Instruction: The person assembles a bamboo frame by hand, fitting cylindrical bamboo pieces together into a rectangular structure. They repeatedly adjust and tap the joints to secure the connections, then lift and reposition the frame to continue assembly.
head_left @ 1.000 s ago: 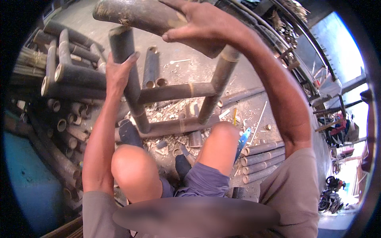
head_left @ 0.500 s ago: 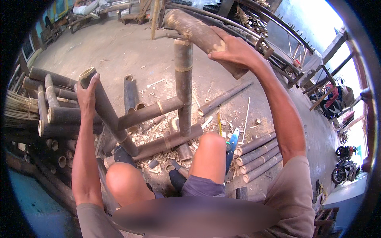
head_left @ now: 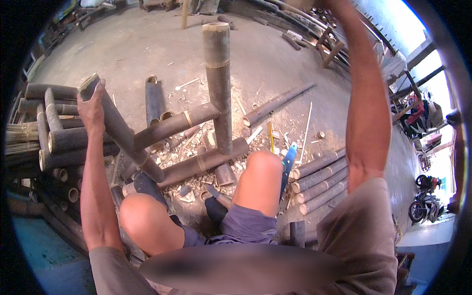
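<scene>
My left hand (head_left: 91,109) is wrapped round the upper end of the left upright bamboo post (head_left: 114,118), which leans to the left. This post belongs to a bamboo frame: a crossbar (head_left: 177,127) joins it to the right upright post (head_left: 217,83), whose top is cut open. Both posts meet a thick bottom bar (head_left: 201,162) lying low before my knees. My right hand (head_left: 339,6) is raised high at the top edge, mostly cut off and blurred. Next to it shows a sliver of the thick bamboo piece (head_left: 301,4) it grips.
Bamboo shavings (head_left: 191,189) litter the floor round the frame. A blue handsaw (head_left: 288,164) stands by my right knee. Several cut bamboo lengths (head_left: 319,184) lie at the right, a longer pole (head_left: 278,104) beyond. Stacked bamboo frames (head_left: 69,140) fill the left side. Motorcycles (head_left: 425,206) stand far right.
My right hand has swung up with the thick bamboo piece, from above the right post to the top edge. My left hand keeps its grip on the left post. The view has shifted slightly.
</scene>
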The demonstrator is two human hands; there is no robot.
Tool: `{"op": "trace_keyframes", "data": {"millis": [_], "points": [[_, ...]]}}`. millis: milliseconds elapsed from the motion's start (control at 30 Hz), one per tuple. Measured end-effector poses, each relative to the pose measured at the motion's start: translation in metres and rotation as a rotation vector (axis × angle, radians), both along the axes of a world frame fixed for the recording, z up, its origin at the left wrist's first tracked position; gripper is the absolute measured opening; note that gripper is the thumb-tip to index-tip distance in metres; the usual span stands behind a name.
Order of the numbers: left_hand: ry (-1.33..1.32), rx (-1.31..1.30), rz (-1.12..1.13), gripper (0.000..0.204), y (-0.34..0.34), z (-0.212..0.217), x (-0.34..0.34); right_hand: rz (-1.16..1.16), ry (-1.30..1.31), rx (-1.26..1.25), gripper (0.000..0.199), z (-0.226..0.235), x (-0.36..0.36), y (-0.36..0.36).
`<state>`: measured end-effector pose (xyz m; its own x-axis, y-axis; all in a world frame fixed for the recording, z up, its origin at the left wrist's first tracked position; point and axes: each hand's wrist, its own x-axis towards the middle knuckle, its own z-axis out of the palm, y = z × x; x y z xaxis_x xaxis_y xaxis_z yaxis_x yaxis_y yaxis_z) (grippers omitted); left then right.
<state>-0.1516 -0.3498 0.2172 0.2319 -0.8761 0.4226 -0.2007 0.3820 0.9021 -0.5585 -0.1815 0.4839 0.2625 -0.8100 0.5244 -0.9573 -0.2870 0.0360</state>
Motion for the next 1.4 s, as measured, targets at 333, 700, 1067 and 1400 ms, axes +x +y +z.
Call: {"op": "trace_keyframes", "data": {"millis": [333,700,1067,1400], "points": [[-0.019,-0.013,-0.006,0.071,-0.009,-0.011,0.009,-0.024,-0.101,0.139,0.1,-0.004,-0.01,-0.006],[-0.075,-0.012,0.048,0.076,0.002,-0.003,0.007,-0.107,0.032,0.382,0.095,-0.051,-0.002,-0.022],[-0.075,-0.029,0.065,0.086,-0.003,-0.008,0.008,-0.094,-0.034,0.262,0.093,-0.023,0.016,-0.003],[-0.075,-0.063,0.034,0.08,-0.006,-0.012,0.009,-0.038,-0.338,0.087,0.043,0.02,0.009,-0.011]]}}
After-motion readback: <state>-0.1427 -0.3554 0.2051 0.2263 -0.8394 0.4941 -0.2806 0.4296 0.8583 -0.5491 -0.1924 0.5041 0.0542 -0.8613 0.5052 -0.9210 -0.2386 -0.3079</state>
